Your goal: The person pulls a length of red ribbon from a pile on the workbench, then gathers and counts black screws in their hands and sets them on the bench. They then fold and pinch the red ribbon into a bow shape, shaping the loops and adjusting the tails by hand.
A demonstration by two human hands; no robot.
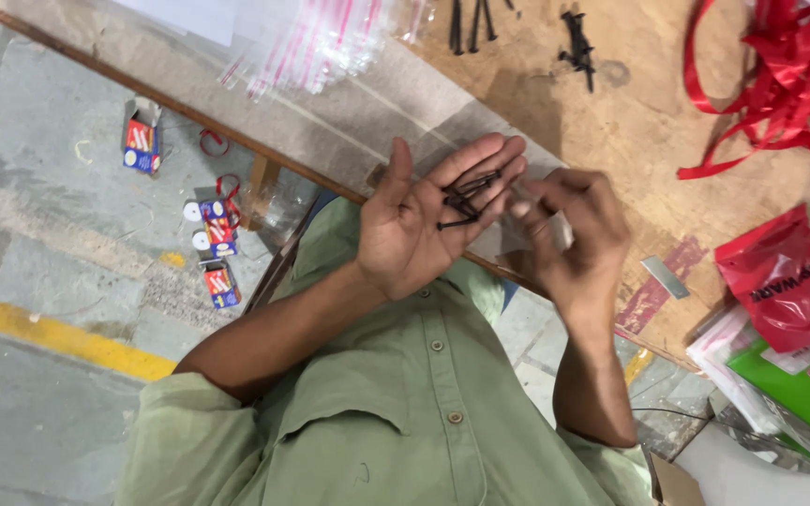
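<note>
Several black screws (466, 195) lie loose on your open left hand (424, 220), mid-frame above the counter (630, 122) edge. They look small, stiff, light and prone to rolling; pinch one by the shank. Right hand (569, 234) is blurred, fingers curled close; can't tell whether its grip holds anything.

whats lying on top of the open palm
A few black screws lie loose across the fingers of the open left hand. The right hand beside it is blurred; what its fingers pinch cannot be told.
</note>
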